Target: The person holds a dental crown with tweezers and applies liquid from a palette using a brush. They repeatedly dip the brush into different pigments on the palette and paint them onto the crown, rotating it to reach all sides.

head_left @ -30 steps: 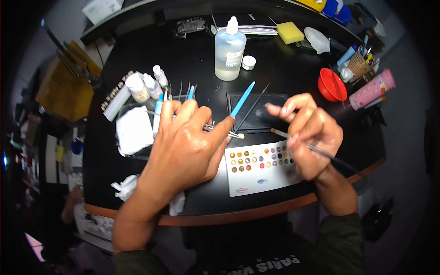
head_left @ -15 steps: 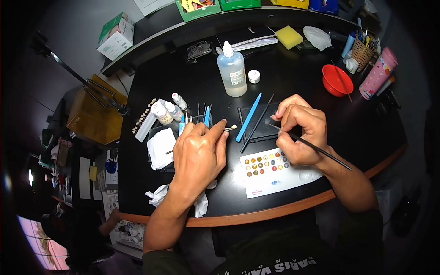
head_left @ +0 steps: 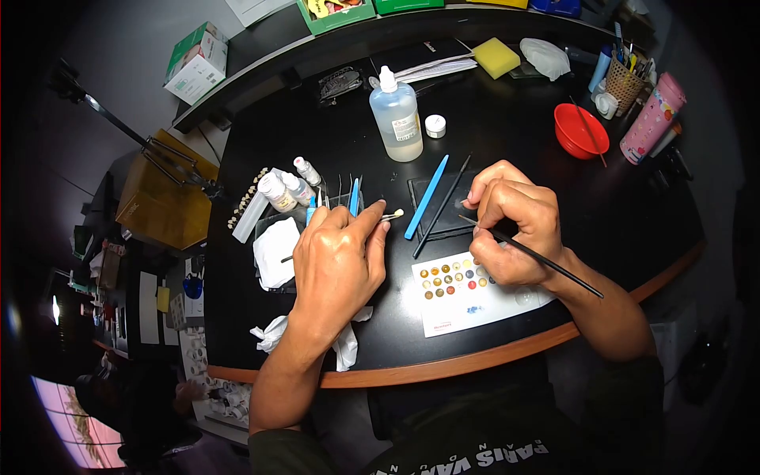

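In the head view, my left hand (head_left: 336, 257) is closed on a pair of thin metal tweezers (head_left: 388, 217); most of their length is hidden in the fingers. Their tip carries a small cream dental crown (head_left: 398, 213). My right hand (head_left: 518, 226) pinches a slim black paintbrush (head_left: 546, 261), its fine tip pointing left, apart from the crown. Below the right hand lies a white palette card (head_left: 443, 313) with rows of coloured paint dots and a blue smear. A blue stick (head_left: 427, 198) and another dark brush (head_left: 443, 204) lie between the hands.
Small bottles (head_left: 275, 191), a tooth shade guide (head_left: 252, 214) and white tissue (head_left: 275, 255) lie left. Behind stand a large liquid bottle (head_left: 396, 119) and a small white jar (head_left: 435, 126). A red bowl (head_left: 582, 131) and pink flask (head_left: 653, 119) are at back right.
The whole scene has shifted slightly up and left in view. Both hands keep their hold on the tweezers and paintbrush, with hardly any movement relative to the table.
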The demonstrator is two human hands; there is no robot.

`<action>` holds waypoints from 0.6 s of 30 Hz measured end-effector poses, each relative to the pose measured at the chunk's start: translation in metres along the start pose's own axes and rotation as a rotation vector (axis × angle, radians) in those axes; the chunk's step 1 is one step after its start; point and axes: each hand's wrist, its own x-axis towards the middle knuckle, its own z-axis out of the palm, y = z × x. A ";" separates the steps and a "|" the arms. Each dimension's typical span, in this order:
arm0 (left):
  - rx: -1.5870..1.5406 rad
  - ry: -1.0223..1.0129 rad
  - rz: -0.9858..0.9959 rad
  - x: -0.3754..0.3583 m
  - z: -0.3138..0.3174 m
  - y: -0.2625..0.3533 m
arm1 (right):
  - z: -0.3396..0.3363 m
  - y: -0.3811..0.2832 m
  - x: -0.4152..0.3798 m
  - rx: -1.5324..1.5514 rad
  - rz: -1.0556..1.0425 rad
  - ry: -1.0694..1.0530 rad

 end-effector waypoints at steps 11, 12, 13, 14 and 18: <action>-0.034 -0.007 0.068 0.000 0.006 -0.007 | -0.024 0.006 0.014 -0.003 -0.080 0.091; -0.037 -0.008 0.047 0.001 0.003 -0.002 | -0.031 0.001 0.015 0.019 0.001 0.106; -0.085 -0.006 0.022 0.002 0.004 -0.003 | -0.038 -0.011 0.017 0.099 0.106 0.143; -0.078 -0.025 -0.015 0.002 0.000 0.000 | -0.041 -0.020 0.017 0.199 0.203 0.195; -0.087 0.058 0.068 0.001 -0.002 -0.003 | -0.066 -0.037 -0.028 0.206 0.194 0.103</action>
